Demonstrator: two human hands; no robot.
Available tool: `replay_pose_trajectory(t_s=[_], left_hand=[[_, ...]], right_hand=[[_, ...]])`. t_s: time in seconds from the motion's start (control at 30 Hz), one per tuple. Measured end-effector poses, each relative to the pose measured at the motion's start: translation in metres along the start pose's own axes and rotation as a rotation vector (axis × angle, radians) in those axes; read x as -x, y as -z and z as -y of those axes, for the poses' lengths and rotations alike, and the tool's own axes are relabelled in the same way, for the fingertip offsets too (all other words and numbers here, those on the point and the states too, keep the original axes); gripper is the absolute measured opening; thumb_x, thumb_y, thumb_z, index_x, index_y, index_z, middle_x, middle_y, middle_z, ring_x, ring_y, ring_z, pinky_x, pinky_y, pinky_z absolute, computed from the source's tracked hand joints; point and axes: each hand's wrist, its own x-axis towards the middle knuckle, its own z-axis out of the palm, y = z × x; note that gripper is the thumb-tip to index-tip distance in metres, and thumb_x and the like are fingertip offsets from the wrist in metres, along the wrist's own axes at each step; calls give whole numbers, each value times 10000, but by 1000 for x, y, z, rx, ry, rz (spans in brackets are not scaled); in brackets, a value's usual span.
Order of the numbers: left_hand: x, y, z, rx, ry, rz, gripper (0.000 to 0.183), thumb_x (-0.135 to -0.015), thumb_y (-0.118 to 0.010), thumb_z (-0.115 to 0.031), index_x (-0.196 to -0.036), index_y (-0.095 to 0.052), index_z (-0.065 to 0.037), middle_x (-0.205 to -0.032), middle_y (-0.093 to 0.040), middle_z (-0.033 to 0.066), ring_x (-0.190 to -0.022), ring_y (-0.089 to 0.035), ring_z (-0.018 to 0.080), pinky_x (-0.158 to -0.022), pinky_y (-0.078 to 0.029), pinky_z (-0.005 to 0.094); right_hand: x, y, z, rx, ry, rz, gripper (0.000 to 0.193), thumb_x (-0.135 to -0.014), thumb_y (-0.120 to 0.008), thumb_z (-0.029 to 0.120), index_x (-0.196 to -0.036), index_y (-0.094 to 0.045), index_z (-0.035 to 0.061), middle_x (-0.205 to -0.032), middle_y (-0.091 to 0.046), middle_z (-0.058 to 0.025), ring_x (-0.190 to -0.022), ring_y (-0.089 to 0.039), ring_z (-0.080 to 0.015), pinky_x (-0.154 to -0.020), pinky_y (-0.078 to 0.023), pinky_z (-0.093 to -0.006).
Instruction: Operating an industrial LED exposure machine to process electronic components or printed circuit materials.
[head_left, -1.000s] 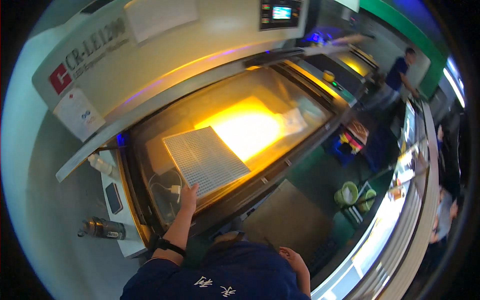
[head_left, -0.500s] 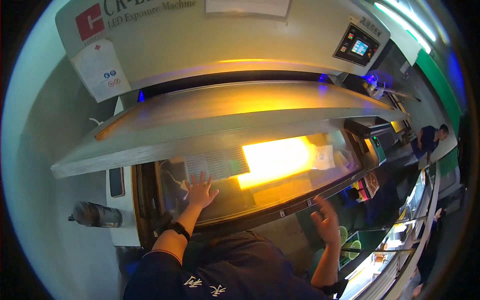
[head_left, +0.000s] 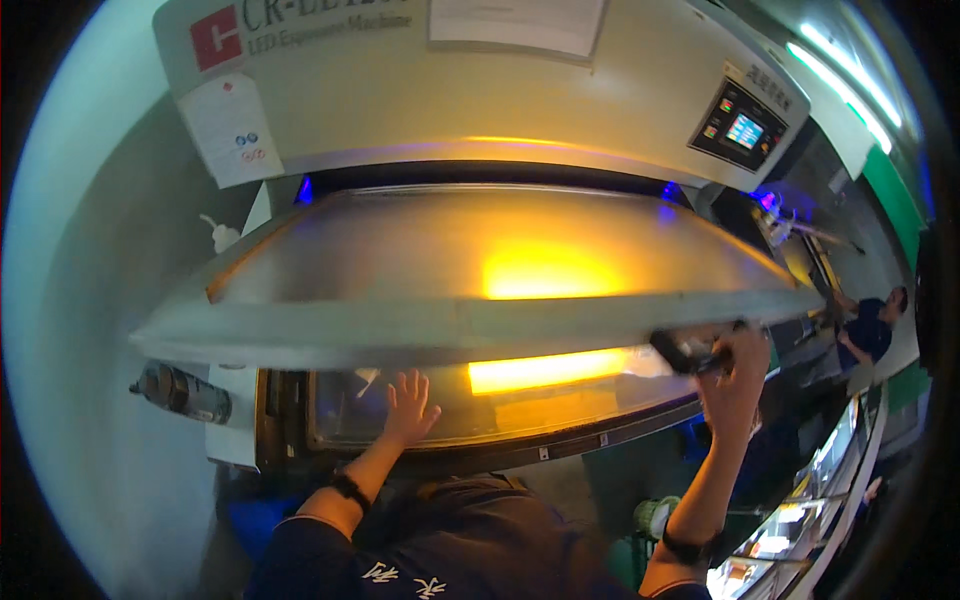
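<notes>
My left hand (head_left: 408, 410) lies with fingers spread on the clear-covered bed (head_left: 450, 420) of a large exposure machine, close to the bed's left front part. At the right, my right hand (head_left: 735, 375) is closed around a black handle (head_left: 688, 350) at the front edge of the machine's wide lid (head_left: 400, 325). The lid is tilted over the bed and hides its back part. A bright yellow lit area (head_left: 545, 370) shows below the lid's edge, beside a dull yellowish sheet (head_left: 560, 405).
The machine's pale upper housing (head_left: 480, 100) carries a control panel (head_left: 740, 125) at the right. A dark bottle (head_left: 185, 392) stands on a white ledge (head_left: 235, 425) at the left. Another person (head_left: 868, 330) is at the far right, past lit shelving (head_left: 800, 510).
The lid has come down lower over the bed, covering the printed sheet. My right hand has risen from the near right and taken hold of the handle. My left hand stays on the bed.
</notes>
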Motion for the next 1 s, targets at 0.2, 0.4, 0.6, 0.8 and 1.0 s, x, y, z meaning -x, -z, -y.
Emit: replay_pose_trajectory(t_s=[0.2,0.4,0.6,0.8,1.0], left_hand=[[142,9,-23,422,-192,160,439,-987,-467,-353,-1269,-581,-37,-1292,-592,157,-1212,-525,347,-1041,-400,437],[224,39,-38,366,193,446,372,-968,-505,-339,-1186,-636,-69,-1193,-637,157,-1104,-591,361,-951,-464,447],[189,73,-36,462,190,-67,319,-966,-492,-305,-1071,-676,-67,-927,-696,148,-925,-644,369,-806,-509,444],[72,68,-33,406,92,-129,362,-960,-535,-288,-1234,-594,-58,-1228,-611,178,-1145,-574,334,-962,-451,420],[-21,40,-27,177,-81,167,564,-966,-488,-416,-1403,-455,-60,-1483,-386,208,-1343,-359,454,-1122,-265,538]], right_hand=[[136,-42,-32,-44,-7,891,209,-662,-784,273,-689,-703,81,-704,-656,-147,-724,-646,-358,-690,-511,-443],[296,-202,-50,260,-5,1765,544,-765,-696,572,-1107,-717,150,-1070,-694,-161,-1012,-658,-361,-862,-529,-456],[311,-225,-56,211,52,1852,566,-787,-664,606,-1147,-706,171,-1136,-683,-131,-1073,-642,-334,-903,-513,-461],[308,-215,-42,109,-79,1713,513,-737,-700,582,-1025,-733,159,-1006,-713,-112,-985,-663,-336,-851,-526,-427],[344,-173,-31,-262,-204,1007,415,-753,-757,344,-1081,-672,104,-1079,-658,-144,-1064,-614,-325,-920,-487,-403]])
